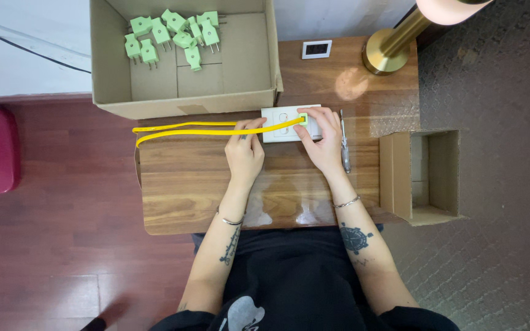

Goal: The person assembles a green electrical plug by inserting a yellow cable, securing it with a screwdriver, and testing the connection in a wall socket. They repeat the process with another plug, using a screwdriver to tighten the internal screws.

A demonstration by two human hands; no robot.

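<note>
Head view: right hand [325, 142] pinches a small green plug [303, 119] against a white socket plate [280, 117], while left hand [245, 152] grips its looped yellow cable [185, 129], keeping it steady.

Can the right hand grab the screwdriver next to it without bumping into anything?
Probably yes. The right hand rests on the white socket plate, and the screwdriver lies on bare table just beside it, with nothing between them. It would first have to let go of the green plug.
</note>
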